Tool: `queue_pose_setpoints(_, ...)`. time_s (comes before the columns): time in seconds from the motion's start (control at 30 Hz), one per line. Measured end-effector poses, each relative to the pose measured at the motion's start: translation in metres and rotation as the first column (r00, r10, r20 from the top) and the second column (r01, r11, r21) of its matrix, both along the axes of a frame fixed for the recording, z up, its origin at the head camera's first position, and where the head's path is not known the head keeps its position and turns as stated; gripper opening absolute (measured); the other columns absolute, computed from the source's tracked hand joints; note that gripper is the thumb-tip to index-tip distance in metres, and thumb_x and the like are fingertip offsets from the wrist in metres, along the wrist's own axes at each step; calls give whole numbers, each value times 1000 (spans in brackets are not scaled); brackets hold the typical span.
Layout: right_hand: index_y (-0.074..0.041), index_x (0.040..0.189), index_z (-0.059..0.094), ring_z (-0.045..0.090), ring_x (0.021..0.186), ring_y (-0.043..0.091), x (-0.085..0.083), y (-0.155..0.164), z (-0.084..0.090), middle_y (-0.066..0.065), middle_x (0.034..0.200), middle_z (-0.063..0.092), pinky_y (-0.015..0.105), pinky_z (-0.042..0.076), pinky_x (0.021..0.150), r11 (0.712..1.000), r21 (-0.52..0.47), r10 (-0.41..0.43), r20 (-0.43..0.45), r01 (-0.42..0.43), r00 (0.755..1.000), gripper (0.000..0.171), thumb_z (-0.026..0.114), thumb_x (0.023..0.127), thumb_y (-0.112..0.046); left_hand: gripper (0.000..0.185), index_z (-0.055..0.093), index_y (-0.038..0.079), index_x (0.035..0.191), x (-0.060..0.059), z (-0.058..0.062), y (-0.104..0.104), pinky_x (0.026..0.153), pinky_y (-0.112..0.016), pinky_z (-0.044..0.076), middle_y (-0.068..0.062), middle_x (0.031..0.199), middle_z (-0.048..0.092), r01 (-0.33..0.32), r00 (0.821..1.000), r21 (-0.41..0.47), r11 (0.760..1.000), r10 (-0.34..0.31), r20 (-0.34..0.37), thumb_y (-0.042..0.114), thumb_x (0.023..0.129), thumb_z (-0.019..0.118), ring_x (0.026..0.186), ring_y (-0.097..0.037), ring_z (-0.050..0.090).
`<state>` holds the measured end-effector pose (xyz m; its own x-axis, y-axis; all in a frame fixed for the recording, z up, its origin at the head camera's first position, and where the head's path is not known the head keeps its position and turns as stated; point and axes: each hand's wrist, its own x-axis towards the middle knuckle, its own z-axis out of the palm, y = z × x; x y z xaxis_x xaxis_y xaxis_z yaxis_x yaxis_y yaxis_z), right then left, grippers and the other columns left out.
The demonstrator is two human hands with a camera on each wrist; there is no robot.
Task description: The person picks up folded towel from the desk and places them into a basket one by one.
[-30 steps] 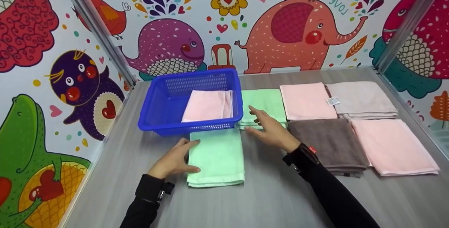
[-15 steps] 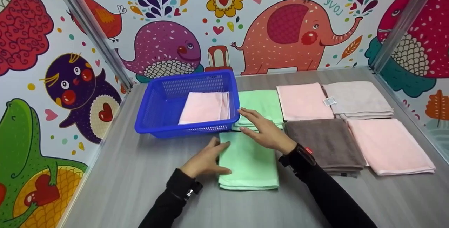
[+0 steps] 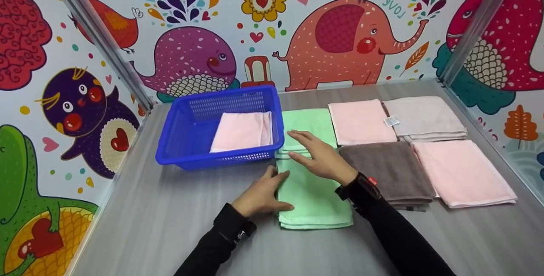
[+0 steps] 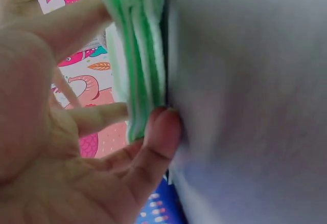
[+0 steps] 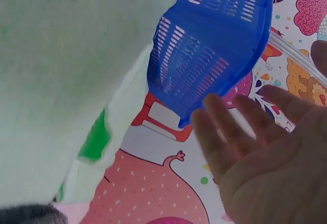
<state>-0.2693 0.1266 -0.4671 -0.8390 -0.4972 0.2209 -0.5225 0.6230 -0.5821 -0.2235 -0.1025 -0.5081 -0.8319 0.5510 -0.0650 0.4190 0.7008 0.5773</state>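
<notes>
Since a second ago the near green towel [image 3: 314, 199] has slid right across the table [image 3: 170, 225], my left hand [image 3: 263, 193] pushing its left edge, and now lies just below the far green towel [image 3: 308, 129]. From the head view my right hand [image 3: 321, 157] hovers flat and relaxed over both, beside the blue basket [image 3: 182, 140] holding a pink towel [image 3: 242, 131]. At the left wrist, my fingers [image 4: 102, 119] and thumb pinch the folded edge. At the right wrist, the palm [image 5: 276, 157] is spread, holding nothing. I judge I'm lining up; next, a firm two-handed grasp.
</notes>
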Motion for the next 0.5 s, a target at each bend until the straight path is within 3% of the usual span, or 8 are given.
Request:
queue_pose_setpoints(0.17, -9, 157, 44, 61, 121, 38, 3, 24, -8, 21, 140, 57, 55, 51, 100, 987, 86, -131, -48, 135, 990, 72, 72, 97, -38, 97, 46, 3, 155, 2, 0, -2, 99, -45, 53, -17, 131, 48, -22, 1000, 21, 1000, 22, 17, 41, 77, 91, 106, -24, 55)
queue_pose_setpoints(0.3, -2, 152, 49, 61, 103, 37, 9, 46, -16, 24, 126, 56, 53, 52, 90, 969, 183, -172, 26, 165, 985, 78, 84, 86, -25, 97, 48, 5, 154, 4, 2, 0, 103, -50, 52, -27, 141, 47, -80, 996, 30, 996, 79, 43, 40, 76, 92, 118, -34, 58)
queue_pose_setpoints(0.43, -1, 151, 48, 57, 122, 48, 10, 56, -17, 34, 140, 50, 59, 49, 102, 959, 256, -161, 148, 120, 976, 86, 90, 80, -24, 97, 48, 7, 153, 7, 3, 3, 110, -61, 46, -43, 152, 35, -135, 989, 27, 990, 133, 63, 38, 74, 94, 138, -52, 47)
queue_pose_setpoints(0.5, -2, 151, 50, 51, 132, 52, 10, 59, -16, 37, 147, 46, 62, 45, 108, 953, 286, -155, 179, 99, 971, 89, 92, 76, -24, 97, 48, 7, 152, 6, 3, 5, 111, -62, 44, -41, 153, 37, -146, 988, 42, 988, 143, 66, 36, 72, 95, 140, -53, 44)
